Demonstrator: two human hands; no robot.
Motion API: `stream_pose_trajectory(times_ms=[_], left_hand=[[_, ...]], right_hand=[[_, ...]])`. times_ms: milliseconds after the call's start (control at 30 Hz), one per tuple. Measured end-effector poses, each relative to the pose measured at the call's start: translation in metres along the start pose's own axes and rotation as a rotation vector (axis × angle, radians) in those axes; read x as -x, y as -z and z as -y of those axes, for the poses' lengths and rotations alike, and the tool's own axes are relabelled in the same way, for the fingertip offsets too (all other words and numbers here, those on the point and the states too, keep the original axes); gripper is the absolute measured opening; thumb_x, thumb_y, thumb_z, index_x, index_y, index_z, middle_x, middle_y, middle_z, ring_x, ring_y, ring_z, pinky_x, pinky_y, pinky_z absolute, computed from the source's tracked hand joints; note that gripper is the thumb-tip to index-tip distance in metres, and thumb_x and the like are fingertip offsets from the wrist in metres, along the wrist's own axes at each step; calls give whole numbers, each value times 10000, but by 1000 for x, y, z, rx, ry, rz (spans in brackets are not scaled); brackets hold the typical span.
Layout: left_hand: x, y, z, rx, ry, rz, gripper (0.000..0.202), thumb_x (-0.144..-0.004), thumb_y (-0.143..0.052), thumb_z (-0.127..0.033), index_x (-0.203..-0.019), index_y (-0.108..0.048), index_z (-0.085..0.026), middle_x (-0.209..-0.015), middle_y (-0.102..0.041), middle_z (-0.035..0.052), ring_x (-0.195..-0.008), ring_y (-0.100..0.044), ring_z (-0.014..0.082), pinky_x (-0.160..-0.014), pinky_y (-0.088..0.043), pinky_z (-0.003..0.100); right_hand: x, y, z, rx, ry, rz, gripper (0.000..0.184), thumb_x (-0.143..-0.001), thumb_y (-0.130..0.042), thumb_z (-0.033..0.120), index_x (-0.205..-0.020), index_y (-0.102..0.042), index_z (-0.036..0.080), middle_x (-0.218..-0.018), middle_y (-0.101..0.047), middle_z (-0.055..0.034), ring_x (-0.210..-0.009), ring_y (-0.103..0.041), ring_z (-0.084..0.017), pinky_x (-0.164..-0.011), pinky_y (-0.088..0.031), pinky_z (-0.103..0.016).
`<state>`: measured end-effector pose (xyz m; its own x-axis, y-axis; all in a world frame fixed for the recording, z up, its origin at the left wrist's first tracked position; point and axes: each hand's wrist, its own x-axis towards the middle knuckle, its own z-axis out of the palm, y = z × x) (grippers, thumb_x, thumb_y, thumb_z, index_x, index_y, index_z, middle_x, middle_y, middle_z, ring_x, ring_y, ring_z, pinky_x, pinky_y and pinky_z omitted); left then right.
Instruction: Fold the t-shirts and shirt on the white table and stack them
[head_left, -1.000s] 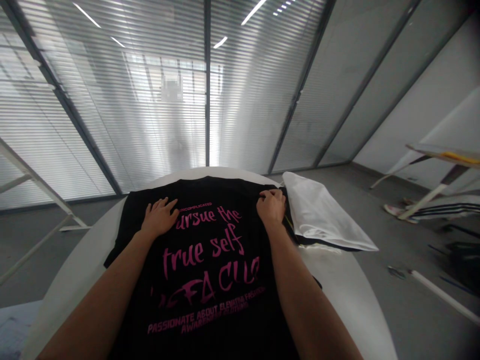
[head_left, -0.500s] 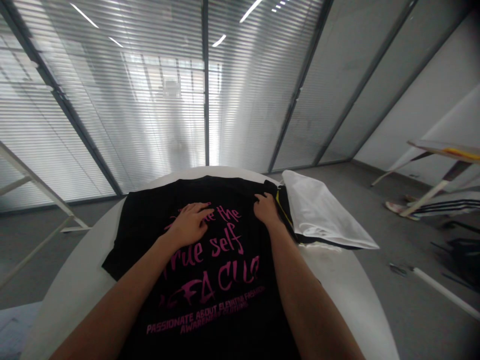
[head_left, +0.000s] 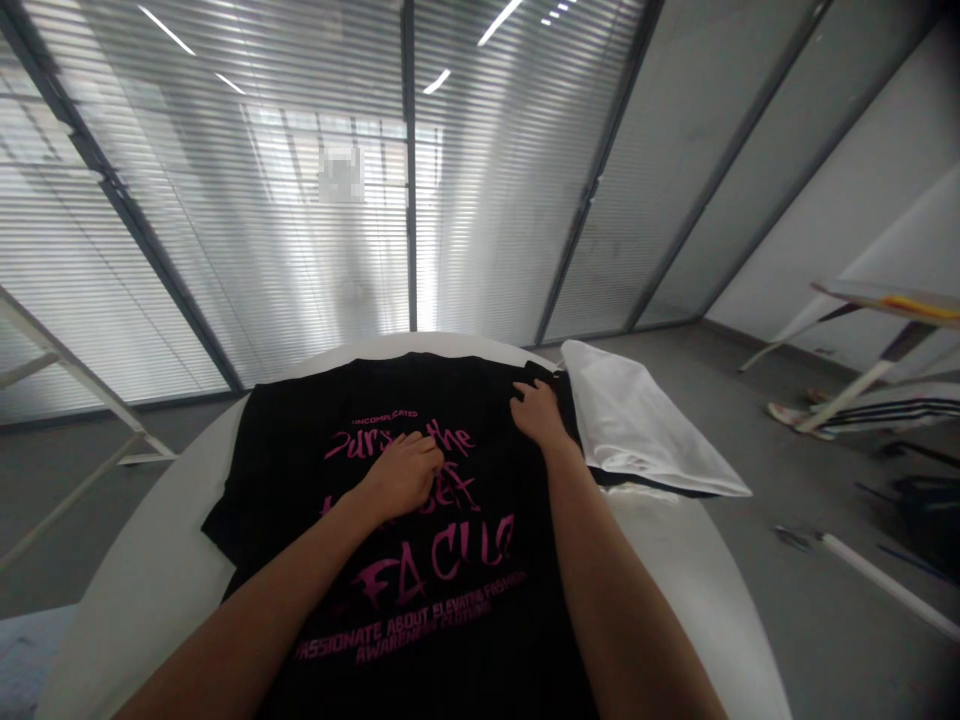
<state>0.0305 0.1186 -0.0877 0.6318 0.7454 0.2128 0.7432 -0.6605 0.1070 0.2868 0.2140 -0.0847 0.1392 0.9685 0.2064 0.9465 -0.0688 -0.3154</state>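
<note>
A black T-shirt with pink lettering lies spread out, back or front print up, on a round white table. My left hand is closed over the middle of the print, its fingers curled and pinching the cloth, which puckers around the letters. Toward the shirt's far right side rests my right hand, palm down with its fingers apart on the fabric. Just right of it lies a folded white cloth, with dark fabric showing beneath its lower edge.
Blinds behind a glass partition rise beyond the table. A white metal frame stands at left. At right are another table, a shoe and a white bar near the floor.
My left hand has moved down and slightly right over the print, its fingers curling in, uncovering the top line of lettering. Black cloth now covers the yellow edge beside my right hand.
</note>
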Motion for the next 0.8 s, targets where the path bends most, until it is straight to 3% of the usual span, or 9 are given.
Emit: stream_pose_trajectory(times_ms=[167, 300, 367, 533, 700, 800], left_hand=[[3, -4, 1, 43, 28, -51, 204, -819, -460, -96, -906, -609, -206, -954, -588, 66, -930, -513, 214, -899, -430, 403], [6, -6, 2, 107, 56, -110, 390, -809, -484, -117, -1172, -584, -219, -1073, -595, 70, -1016, -518, 224, -953, -413, 413], [6, -6, 3, 125, 43, -118, 436, -829, -496, -152, -1252, -568, -229, -1142, -593, 74, -1065, -512, 232, -979, -401, 425], [7, -7, 5, 140, 0, -115, 371, -859, -514, -218, -1201, -652, -255, -1180, -596, 66, -1117, -498, 237, -1004, -391, 431], [7, -8, 5, 132, 5, -114, 384, -866, -509, -228, -1218, -657, -266, -1181, -594, 66, -1117, -494, 240, -1006, -388, 436], [7, -8, 5, 125, 7, -117, 379, -867, -508, -224, -1212, -661, -258, -1179, -595, 66, -1112, -492, 238, -1007, -386, 433]], right_hand=[[10, 6, 5, 26, -102, -147, 503, -839, -500, 194, -1336, -570, 161, -1458, -345, -196, -1359, -320, -334, -1092, -235, -427], [15, 4, 5, 13, -202, -205, 521, -841, -495, 190, -1359, -541, 166, -1482, -281, -204, -1338, -335, -358, -1061, -261, -422], [14, 4, 4, 41, -197, -178, 475, -863, -461, 194, -1320, -573, 126, -1439, -352, -224, -1319, -355, -351, -1061, -253, -421], [9, 7, 2, 140, -72, -36, 447, -895, -361, 174, -1235, -636, 82, -1230, -590, -215, -1243, -423, -317, -1042, -248, -450], [10, 2, 1, 167, -64, 92, 447, -852, -414, 193, -1217, -662, 120, -1228, -620, -195, -1308, -326, -389, -1031, -221, -526], [11, 0, 0, 171, -76, 90, 457, -837, -436, 193, -1235, -638, 95, -1222, -611, -217, -1288, -349, -405, -1033, -215, -540]])
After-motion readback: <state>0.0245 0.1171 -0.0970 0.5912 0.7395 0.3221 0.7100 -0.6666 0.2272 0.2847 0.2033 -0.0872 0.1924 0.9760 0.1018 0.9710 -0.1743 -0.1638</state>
